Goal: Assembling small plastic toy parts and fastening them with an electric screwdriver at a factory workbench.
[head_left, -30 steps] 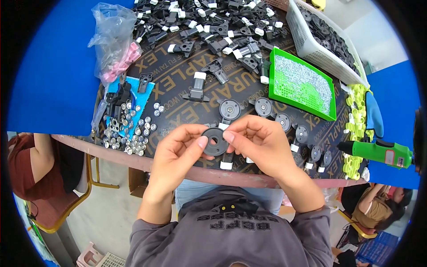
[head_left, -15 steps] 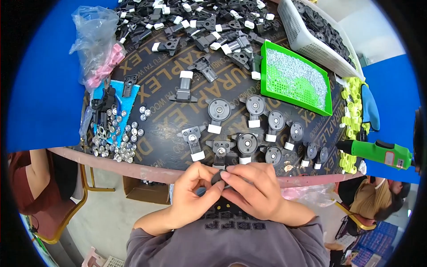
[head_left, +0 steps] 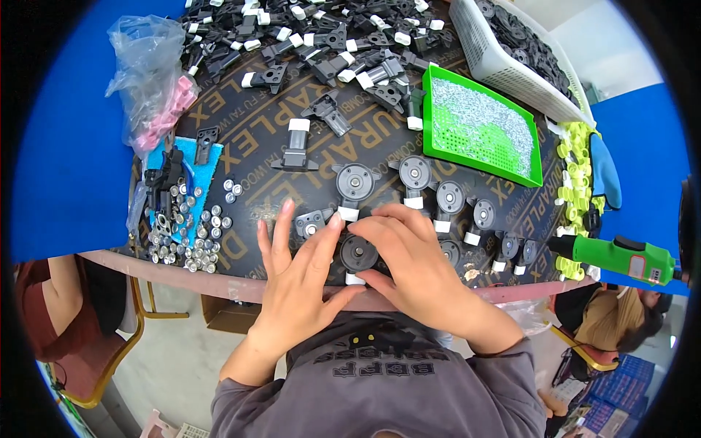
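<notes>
While the clock is centred on the black disc [head_left: 358, 253], with twelve pointing away from the wearer: disc lies flat over a white-tipped base [head_left: 355, 279] near the table edge [head_left: 190, 281], white tip at six. Left hand [head_left: 296, 285] at eight, fingers spread, gripping nothing. Right hand [head_left: 423, 266] between three and four, thumb and fingers apart and curved about the disc's rim; cannot tell whether it squeezes or merely rests.

Handling (judged): light, stiff, probably plastic; smooth face may slip a little; not fragile. Best hold: opposite sides of the rim, base steadied by its white tip.

Counts, near to far:
- Disc-topped assemblies: 1 at the hands, plus 7 others [head_left: 355, 182] from twelve round to three, one partly behind the right hand.
- Discless bracket [head_left: 312, 223]: 1, at ten, beside the left fingertips.
- Green power screwdriver [head_left: 621, 257]: 1, at three.
- Silver cylinders [head_left: 212, 247]: crowded at nine, uncountable.
- Blue cloth [head_left: 208, 168]: 1, among them.
- Green tray [head_left: 429, 150]: 1, between one and two; metal bits [head_left: 467, 106] inside, uncountable.
- Clear plastic bag [head_left: 150, 58]: 1, at ten.
- Bracket heap [head_left: 336, 66]: before twelve, uncountable.
- White basket [head_left: 475, 51]: 1, at one; dark discs [head_left: 526, 47] inside, uncountable.
</notes>
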Action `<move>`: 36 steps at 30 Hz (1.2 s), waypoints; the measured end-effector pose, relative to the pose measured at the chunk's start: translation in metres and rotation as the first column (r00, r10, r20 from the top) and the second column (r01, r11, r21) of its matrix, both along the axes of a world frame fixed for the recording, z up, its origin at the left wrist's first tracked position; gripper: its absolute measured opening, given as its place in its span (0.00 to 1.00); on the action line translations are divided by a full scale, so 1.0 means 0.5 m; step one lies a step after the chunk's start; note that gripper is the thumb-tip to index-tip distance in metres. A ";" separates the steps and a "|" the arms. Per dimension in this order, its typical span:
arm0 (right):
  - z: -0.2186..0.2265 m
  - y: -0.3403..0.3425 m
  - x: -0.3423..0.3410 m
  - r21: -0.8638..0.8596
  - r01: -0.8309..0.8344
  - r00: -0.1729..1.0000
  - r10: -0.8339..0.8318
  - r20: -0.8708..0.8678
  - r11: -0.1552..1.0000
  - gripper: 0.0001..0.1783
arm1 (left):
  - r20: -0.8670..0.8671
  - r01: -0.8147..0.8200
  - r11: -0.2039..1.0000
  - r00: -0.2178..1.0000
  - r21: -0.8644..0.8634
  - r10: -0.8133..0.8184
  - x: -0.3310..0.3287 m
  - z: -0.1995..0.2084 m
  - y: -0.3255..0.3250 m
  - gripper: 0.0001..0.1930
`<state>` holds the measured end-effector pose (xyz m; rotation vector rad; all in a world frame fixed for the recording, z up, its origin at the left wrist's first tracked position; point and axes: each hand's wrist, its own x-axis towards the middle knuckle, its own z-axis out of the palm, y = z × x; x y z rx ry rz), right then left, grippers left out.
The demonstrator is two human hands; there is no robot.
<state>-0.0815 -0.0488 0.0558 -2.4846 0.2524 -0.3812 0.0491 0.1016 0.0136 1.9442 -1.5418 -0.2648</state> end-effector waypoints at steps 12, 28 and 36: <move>0.013 -0.033 -0.019 0.027 -0.046 0.998 0.044 0.045 0.999 0.35 | 0.043 0.013 0.996 0.999 -0.083 -0.009 0.018 0.052 -0.025 0.47; -0.032 -0.083 -0.096 0.005 -0.117 0.879 0.101 0.467 0.993 0.10 | 0.287 0.321 0.943 0.898 0.089 -0.333 0.029 0.183 -0.967 0.20; -0.031 -0.096 -0.107 0.023 -0.013 0.851 -0.001 0.525 1.000 0.08 | 0.258 0.156 0.984 0.958 -0.089 -0.128 0.000 0.114 -1.015 0.17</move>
